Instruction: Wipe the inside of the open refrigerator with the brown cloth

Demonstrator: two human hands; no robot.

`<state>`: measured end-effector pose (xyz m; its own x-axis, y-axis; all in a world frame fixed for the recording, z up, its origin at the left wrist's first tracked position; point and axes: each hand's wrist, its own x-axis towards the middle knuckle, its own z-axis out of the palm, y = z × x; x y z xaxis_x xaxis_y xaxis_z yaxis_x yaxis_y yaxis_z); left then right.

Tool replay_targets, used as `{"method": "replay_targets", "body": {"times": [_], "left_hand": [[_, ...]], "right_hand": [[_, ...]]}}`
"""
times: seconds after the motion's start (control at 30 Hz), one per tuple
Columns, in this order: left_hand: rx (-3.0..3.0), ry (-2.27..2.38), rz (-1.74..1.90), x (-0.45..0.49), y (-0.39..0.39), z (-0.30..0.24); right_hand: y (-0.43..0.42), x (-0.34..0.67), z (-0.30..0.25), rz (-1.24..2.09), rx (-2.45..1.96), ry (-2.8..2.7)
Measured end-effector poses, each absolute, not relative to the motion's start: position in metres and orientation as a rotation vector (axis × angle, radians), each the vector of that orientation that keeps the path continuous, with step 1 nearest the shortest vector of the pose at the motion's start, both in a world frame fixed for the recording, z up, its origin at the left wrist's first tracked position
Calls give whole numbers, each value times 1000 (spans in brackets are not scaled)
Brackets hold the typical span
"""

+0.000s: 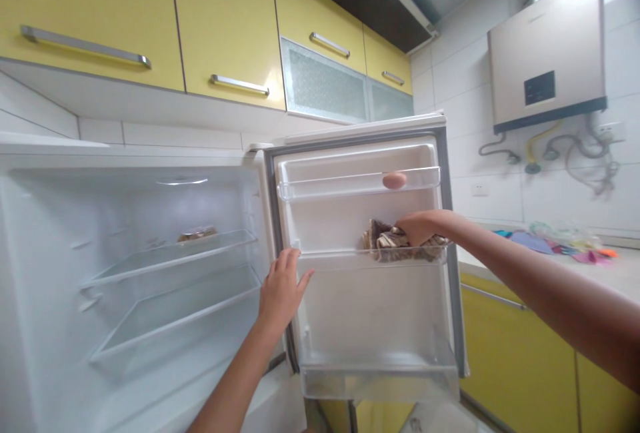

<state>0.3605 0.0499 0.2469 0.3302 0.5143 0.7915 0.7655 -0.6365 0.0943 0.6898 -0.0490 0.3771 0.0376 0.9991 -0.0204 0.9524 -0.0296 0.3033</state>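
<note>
Right forearm (530, 280) is closest; right hand (417, 228) grips bunched brown-and-cream patterned cloth (383, 240) in the middle clear bin (335, 260) of the open fridge door (350, 320). Left hand (281, 286) is empty, loosely spread, at that bin's hinge-side end; contact unclear. Egg (395, 180) sits in the top bin (330, 188). Small package (197, 234) is on the upper glass shelf (170, 258). Worktop (623, 266), right, carries colourful items (535, 242).

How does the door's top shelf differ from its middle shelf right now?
The top shelf carries a brown egg; the middle shelf holds a patterned cloth. The right hand is on the cloth at the middle shelf, while no hand is at the top shelf. Both are see-through and run across the door.
</note>
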Motion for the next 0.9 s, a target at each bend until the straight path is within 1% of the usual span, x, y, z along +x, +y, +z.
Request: {"method": "replay_targets", "body": {"times": [0.13, 0.23, 0.4, 0.53, 0.63, 0.73, 0.9], "left_hand": [[-2375, -1110, -1283, 358, 54, 246], [-2419, -1077, -1313, 356, 57, 245], [-2454, -1045, -1355, 353, 58, 244], [-2449, -1074, -1355, 354, 55, 244], [-2426, -1099, -1323, 356, 54, 245], [-2395, -1167, -1262, 357, 53, 246], [-2360, -1252, -1150, 356, 52, 248]], "right_hand": [[-46, 683, 372, 294, 2116, 2064], [-45, 669, 365, 390, 2146, 2160], [-32, 636, 352, 718, 2227, 2280], [-7, 600, 347, 992, 2157, 2377], [9, 573, 350, 1219, 2008, 2464], [23, 552, 357, 1419, 1719, 2570], [44, 542, 365, 1558, 1177, 2678]]}}
